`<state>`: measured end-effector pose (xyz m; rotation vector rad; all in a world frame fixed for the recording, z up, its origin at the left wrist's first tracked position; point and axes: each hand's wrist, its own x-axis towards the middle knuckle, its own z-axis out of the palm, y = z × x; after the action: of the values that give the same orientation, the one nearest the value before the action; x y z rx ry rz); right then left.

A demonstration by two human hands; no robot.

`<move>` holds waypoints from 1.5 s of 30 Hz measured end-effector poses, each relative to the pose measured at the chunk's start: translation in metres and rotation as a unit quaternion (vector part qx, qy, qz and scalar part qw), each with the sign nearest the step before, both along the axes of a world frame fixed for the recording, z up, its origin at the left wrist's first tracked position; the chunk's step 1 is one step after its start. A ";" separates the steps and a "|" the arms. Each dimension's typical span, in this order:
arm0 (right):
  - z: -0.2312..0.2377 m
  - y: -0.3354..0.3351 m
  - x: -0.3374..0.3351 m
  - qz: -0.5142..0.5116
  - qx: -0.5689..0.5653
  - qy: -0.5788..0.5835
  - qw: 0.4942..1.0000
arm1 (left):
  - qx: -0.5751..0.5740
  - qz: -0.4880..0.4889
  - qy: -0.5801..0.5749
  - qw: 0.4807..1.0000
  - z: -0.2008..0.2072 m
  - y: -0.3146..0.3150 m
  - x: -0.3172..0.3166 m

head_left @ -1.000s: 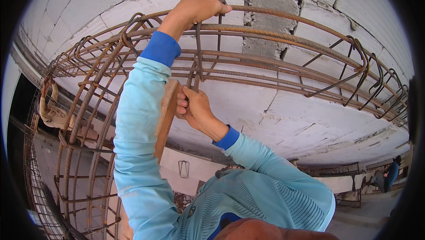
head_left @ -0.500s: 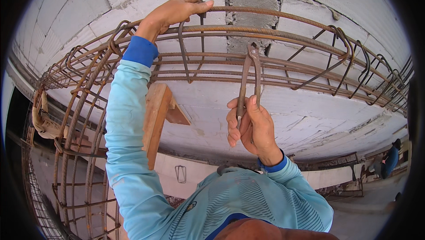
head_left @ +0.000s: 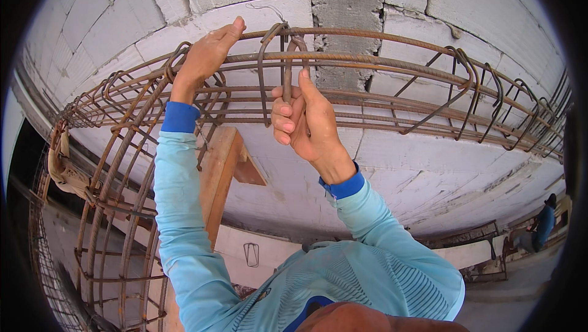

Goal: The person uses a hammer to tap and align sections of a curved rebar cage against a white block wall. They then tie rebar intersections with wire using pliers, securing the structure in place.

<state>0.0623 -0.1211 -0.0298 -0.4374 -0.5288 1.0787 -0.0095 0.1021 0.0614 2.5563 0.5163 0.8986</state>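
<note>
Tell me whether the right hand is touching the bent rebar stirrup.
Touching. The head view shows the right hand with its fingers wrapped around the lower legs of the bent rebar stirrup, which hooks over the cage's top bar.

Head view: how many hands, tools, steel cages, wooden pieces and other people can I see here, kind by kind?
hands: 2, the left hand gripping the cage's top bar, the right hand holding the tool
pincers: 1
rebar cage: 1
wooden brace: 1
other person, far off at the right: 1
Total: 6
</note>
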 end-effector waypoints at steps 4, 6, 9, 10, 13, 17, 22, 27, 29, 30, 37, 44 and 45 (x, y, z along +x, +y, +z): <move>-0.008 -0.003 0.000 -0.071 0.025 0.047 0.996 | 0.044 0.011 0.049 0.998 0.002 -0.010 0.000; -0.009 -0.002 0.000 0.069 0.065 0.021 0.995 | 0.040 0.009 0.052 0.998 0.003 -0.016 -0.002; -0.008 0.002 -0.002 0.002 -0.008 0.042 0.999 | 0.071 0.018 0.078 0.994 0.005 -0.023 -0.004; -0.008 0.004 -0.001 -0.021 0.032 0.046 0.998 | 0.090 0.028 0.072 0.993 0.006 -0.025 -0.006; -0.012 0.007 -0.004 -0.058 0.014 0.090 0.994 | 0.064 0.024 0.065 0.996 0.010 -0.029 -0.001; -0.021 -0.015 -0.002 0.056 0.007 -0.004 0.998 | 0.031 -0.014 0.082 0.996 0.017 -0.026 0.014; -0.027 -0.099 -0.002 0.096 -0.092 -0.284 0.950 | 0.015 -0.011 0.086 0.996 0.015 -0.022 0.021; 0.014 -0.116 0.003 -0.118 -0.003 -0.226 0.967 | 0.029 -0.003 0.060 0.998 0.008 -0.019 0.025; 0.043 -0.102 0.023 -0.098 -0.032 -0.178 0.979 | 0.034 0.000 0.044 0.998 0.006 -0.019 0.026; 0.059 -0.098 0.037 -0.040 -0.039 -0.172 0.983 | 0.033 0.003 0.049 0.998 0.005 -0.019 0.026; 0.103 -0.051 0.043 -0.104 -0.161 -0.237 0.952 | 0.055 -0.002 0.031 0.998 0.007 -0.022 0.026; 0.116 -0.047 0.049 -0.142 -0.158 -0.282 0.936 | 0.047 -0.010 0.037 0.998 0.008 -0.021 0.024; 0.113 -0.047 0.050 -0.178 -0.165 -0.269 0.932 | 0.056 -0.005 0.026 0.998 0.007 -0.021 0.024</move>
<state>0.1120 -0.1683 0.0834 -1.1020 -0.7179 0.6840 0.0148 0.0806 0.0685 2.6877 0.4797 0.8826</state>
